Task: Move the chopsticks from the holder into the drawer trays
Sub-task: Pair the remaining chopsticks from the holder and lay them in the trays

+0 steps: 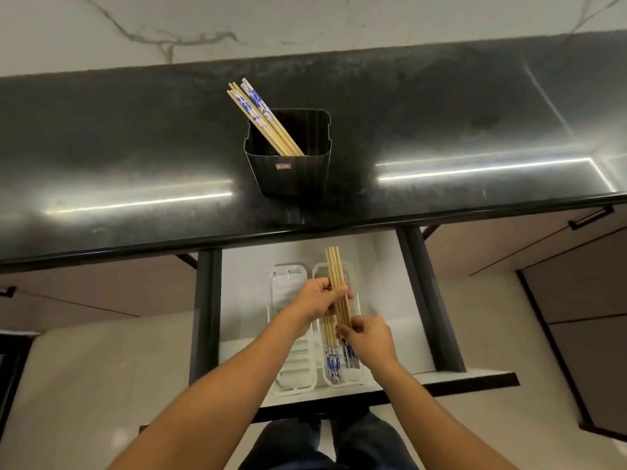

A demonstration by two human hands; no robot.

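Observation:
A black holder (288,171) stands on the dark counter with several chopsticks (261,118) leaning out to its upper left. Below, the open drawer (244,300) holds two white trays: the left tray (288,361) and the right tray (353,276). Several blue-patterned chopsticks (334,362) lie in the right tray. My left hand (317,300) and my right hand (368,337) both grip a bundle of wooden chopsticks (334,266) held over the right tray.
The glossy black counter (441,130) runs across the view, with a marble wall behind it. Dark drawer rails (427,300) flank the drawer. Closed cabinet fronts with a handle (592,217) sit at the right. My legs show under the drawer front.

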